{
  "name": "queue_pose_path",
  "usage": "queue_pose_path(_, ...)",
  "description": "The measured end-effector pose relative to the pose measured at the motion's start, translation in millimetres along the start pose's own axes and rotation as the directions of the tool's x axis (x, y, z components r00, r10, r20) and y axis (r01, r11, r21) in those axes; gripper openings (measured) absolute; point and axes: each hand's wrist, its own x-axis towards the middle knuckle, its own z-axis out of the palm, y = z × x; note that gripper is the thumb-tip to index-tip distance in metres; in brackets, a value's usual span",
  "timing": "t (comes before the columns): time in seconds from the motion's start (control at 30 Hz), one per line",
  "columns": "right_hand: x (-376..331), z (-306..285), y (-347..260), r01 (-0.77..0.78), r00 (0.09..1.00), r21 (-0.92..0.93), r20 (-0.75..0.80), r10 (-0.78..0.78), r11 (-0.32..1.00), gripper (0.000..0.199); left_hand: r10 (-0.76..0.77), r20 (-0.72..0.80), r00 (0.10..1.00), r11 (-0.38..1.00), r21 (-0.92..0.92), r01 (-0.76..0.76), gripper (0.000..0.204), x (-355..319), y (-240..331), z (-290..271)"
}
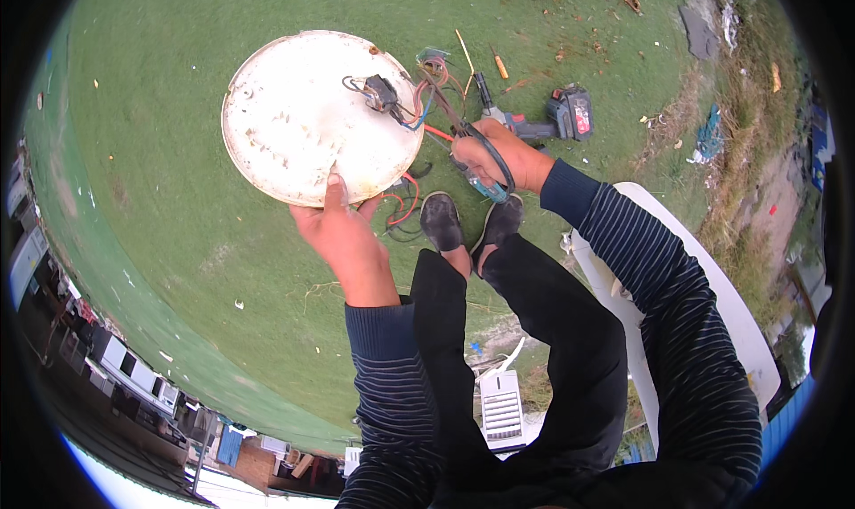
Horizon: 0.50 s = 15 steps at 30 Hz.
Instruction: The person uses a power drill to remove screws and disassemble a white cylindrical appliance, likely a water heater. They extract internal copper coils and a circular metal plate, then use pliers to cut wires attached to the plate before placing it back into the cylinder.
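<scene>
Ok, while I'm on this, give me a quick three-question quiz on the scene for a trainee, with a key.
1. What does the left grip hold?
2. Which lies nearer the shoes: the drill or the screwdriver?
3. True or false: the right grip is empty.

Key:
1. The white disc, near its edge, thumb on top.
2. The drill.
3. False: it holds a plier-like tool.
</scene>
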Motion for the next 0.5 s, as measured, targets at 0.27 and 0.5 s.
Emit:
queue_pose_path(0.27,-35,-1,16,-0.245,0.919,0.535,0.393,0.018,0.809,0.032,0.020,0.123,0.992,0.998,0.051,-0.027,0.045,2,-3,-9)
queue_pose_path(0.5,-59,-1,-5,-0.224,0.913,0.463,0.408,0.018,0.857,0.049,0.053,0.273,0.960,0.996,0.054,-0.070,0.049,-5,10,-36)
